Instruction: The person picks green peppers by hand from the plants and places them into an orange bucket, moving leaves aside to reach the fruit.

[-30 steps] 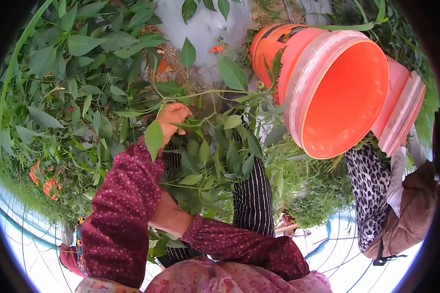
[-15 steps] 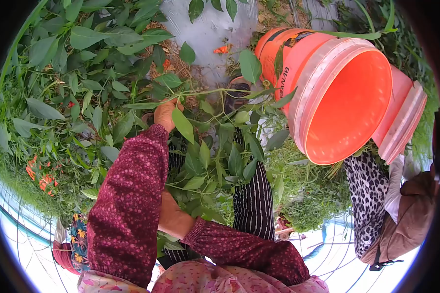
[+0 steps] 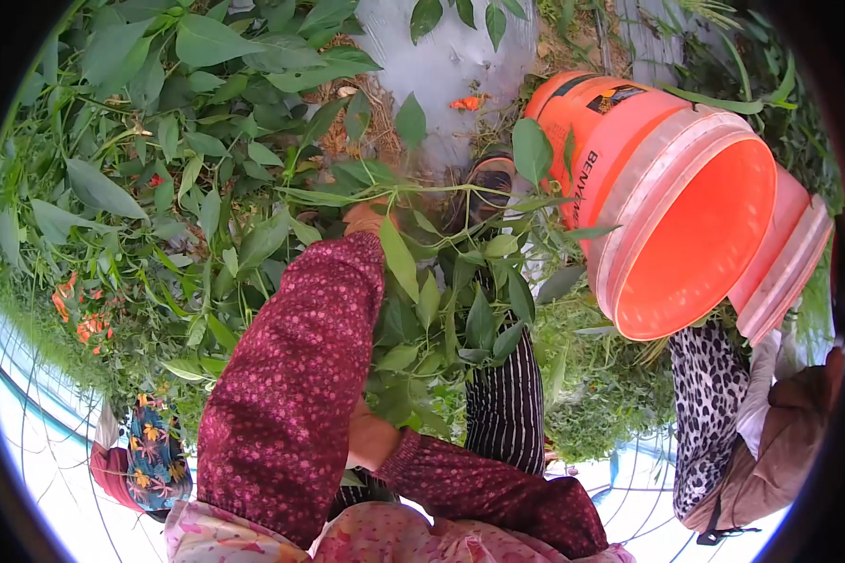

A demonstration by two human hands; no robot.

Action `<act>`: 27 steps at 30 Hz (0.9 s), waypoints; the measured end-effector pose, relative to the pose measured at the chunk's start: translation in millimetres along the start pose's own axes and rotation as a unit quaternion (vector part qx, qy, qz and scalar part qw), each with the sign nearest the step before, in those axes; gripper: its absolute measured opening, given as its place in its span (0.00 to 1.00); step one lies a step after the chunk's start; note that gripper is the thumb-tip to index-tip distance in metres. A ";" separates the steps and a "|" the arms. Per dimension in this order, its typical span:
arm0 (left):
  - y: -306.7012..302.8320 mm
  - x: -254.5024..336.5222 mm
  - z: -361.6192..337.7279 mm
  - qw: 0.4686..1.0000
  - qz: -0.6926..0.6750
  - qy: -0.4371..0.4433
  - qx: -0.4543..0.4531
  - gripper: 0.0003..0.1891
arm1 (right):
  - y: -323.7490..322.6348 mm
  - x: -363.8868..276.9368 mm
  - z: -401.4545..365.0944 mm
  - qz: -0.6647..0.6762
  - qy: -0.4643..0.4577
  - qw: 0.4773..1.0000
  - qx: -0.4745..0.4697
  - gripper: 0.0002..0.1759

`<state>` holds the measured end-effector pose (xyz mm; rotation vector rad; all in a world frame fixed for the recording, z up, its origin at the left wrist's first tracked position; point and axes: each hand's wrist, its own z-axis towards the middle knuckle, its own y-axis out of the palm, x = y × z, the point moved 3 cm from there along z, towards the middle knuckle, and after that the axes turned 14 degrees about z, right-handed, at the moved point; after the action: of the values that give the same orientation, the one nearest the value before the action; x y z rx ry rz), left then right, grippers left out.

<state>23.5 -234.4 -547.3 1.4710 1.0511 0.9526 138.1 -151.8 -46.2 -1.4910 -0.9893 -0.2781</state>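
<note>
My left hand (image 3: 366, 220) reaches in among the green leaves of a pepper-like plant (image 3: 399, 258), just below a pale, nearly horizontal stem. Leaves and my maroon flowered sleeve (image 3: 291, 375) hide its fingers, so I cannot see what they touch. Lower down, my right hand (image 3: 371, 437) crosses behind the left sleeve. Only its wrist and the back part show, and the fingers are covered by the sleeve and foliage. A leafy branch (image 3: 479, 319) hangs in front of my striped trousers (image 3: 505, 403).
Tilted orange buckets (image 3: 620, 178) stand at the right, the nearer one showing its bare inside. Behind them is a person in leopard print (image 3: 709, 403). Another person's floral clothing (image 3: 155, 460) shows at lower left. Red peppers (image 3: 92, 327) lie at left. A dark shoe (image 3: 490, 183) rests near grey sheeting (image 3: 404, 56).
The view has shifted, so the plants and buckets sit further right and lower. My left hand is more covered by leaves. My right hand stays behind the left sleeve.
</note>
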 end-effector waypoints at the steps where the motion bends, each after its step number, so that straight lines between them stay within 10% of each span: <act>1: 21.0 12.7 3.6 0.993 -0.079 0.034 -0.086 0.14 | 0.3 1.5 -0.1 0.107 0.025 0.994 -0.001 0.20; 3: 74.3 46.3 9.2 0.971 -0.155 0.068 -0.172 0.12 | 1.7 4.0 -0.4 0.315 0.071 0.946 -0.002 0.20; 6: 148.4 102.0 33.0 0.940 -0.162 0.018 0.299 0.08 | 6.7 16.8 3.6 0.508 0.114 0.854 -0.005 0.19; 8: 229.7 157.4 46.4 0.798 -0.144 -0.015 0.584 0.05 | 29.3 42.4 14.2 0.958 0.242 0.153 -0.022 0.19; 9: 263.9 188.2 64.7 0.797 -0.144 -0.018 0.586 0.05 | 31.7 42.4 17.1 0.958 0.244 0.150 -0.023 0.19; 10: 292.6 215.5 81.0 0.759 0.224 -0.276 0.545 0.05 | 31.2 39.1 20.4 0.968 0.215 0.123 -0.048 0.20; 11: 307.1 228.2 90.7 0.568 0.546 -0.477 0.390 0.07 | 29.3 35.1 22.1 0.975 0.186 0.097 -0.074 0.21; 15: 302.0 239.5 71.7 0.629 0.473 -0.357 0.503 0.04 | 30.3 32.3 25.8 0.970 0.214 0.119 -0.011 0.17; 17: 329.5 262.2 79.2 0.616 0.493 -0.391 0.474 0.07 | 29.4 34.8 26.8 0.941 0.100 0.291 -0.139 0.14; 27: 361.8 279.3 72.5 0.487 0.718 -0.284 0.409 0.07 | 36.3 47.4 25.0 0.917 0.220 0.323 -0.085 0.08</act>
<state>220.4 -14.6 -190.8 3.2927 -0.7467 0.7519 182.8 -105.2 -44.1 -1.6296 1.5577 0.9013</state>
